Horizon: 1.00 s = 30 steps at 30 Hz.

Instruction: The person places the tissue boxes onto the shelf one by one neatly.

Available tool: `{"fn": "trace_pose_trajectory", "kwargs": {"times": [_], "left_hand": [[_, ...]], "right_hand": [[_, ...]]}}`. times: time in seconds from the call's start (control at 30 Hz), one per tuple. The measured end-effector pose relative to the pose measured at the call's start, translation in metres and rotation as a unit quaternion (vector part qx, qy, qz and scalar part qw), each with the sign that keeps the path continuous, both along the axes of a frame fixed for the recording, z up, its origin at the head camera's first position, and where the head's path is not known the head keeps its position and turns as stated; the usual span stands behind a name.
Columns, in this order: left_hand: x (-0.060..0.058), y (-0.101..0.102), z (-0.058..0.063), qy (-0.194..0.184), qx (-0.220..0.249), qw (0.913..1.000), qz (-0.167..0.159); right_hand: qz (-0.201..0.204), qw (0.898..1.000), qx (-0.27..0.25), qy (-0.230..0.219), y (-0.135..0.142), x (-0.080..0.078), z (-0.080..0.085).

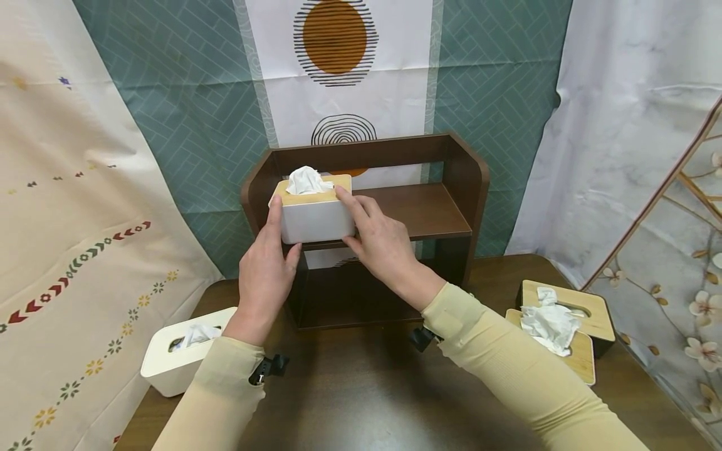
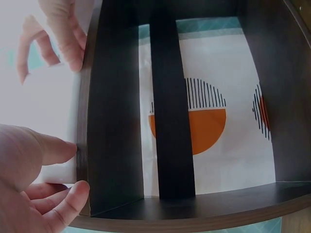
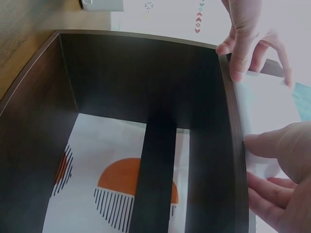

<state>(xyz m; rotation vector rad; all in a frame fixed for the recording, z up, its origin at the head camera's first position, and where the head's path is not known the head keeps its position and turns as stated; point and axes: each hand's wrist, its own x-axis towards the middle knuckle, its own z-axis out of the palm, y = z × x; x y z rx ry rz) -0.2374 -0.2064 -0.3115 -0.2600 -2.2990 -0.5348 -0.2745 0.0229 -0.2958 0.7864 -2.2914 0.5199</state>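
A white tissue box [image 1: 318,222] with a light wooden lid and a tissue sticking out is at the left end of the upper shelf, on or just over its front edge. My left hand [image 1: 262,269] grips the box's left side, fingers up along the corner and thumb low at the front. On the right side my right hand [image 1: 386,244] holds it, fingertips near the lid and thumb by the lower edge. Both wrist views show the two hands at the pale box [image 2: 48,104] along the shelf board. Its underside is hidden.
The dark brown two-tier shelf [image 1: 417,207] stands on a brown table [image 1: 350,388]. A white tissue box [image 1: 183,351] sits left. At right, a black tissue box with a wooden lid [image 1: 598,313] stands behind another wooden-lidded one [image 1: 583,360]. Patterned cloths hang around.
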Motion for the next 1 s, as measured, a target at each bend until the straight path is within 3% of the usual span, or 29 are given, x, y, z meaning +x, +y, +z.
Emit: {"fn": "trace_pose_trajectory", "kwargs": {"times": [0.4, 0.7, 1.0], "left_hand": [[0.004, 0.004, -0.003, 0.016, 0.008, 0.9998, -0.012], [0.031, 0.011, -0.015, 0.032, 0.021, 0.9993, -0.008], [0.05, 0.027, -0.033, 0.075, -0.002, 0.9967, -0.033]], "right_hand": [[-0.01, 1.0, 0.007, 0.004, 0.008, 0.006, -0.004], [-0.024, 1.0, 0.008, 0.003, 0.029, 0.026, -0.012], [-0.027, 0.998, 0.017, 0.046, 0.059, 0.052, -0.03]]}}
